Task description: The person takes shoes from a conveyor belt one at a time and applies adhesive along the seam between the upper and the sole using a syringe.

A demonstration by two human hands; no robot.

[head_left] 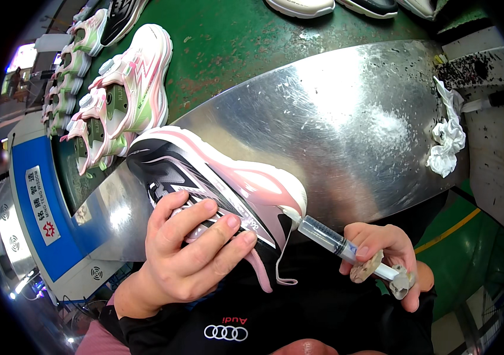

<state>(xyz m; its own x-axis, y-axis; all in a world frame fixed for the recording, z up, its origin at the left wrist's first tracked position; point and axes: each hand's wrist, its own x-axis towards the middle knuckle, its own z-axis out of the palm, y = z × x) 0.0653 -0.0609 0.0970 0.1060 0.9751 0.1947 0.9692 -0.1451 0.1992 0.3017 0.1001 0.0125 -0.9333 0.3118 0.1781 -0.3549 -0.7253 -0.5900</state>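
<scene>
Two hands share one job around the black and pink sneaker, which lies tilted at the near edge of the metal counter, toe away from the person and heel toward them. The left hand is clamped over the sneaker's laced upper, fingers curled across the tongue, pinning it. The right hand is closed around a syringe, thumb on the crusted plunger end, with the nozzle pressed against the white sole edge at the sneaker's heel.

Doing this well seems to call for a steady left grip so the sneaker cannot roll, the nozzle kept tight in the seam between sole and upper, and a slow, even thumb push so only a little comes out; too hard a push would likely smear the pink side panel.

Beyond the sneaker's toe, a row of white and pink shoes stands on the green belt. Well off to the sneaker's right, a crumpled white rag lies at the counter's edge.
</scene>
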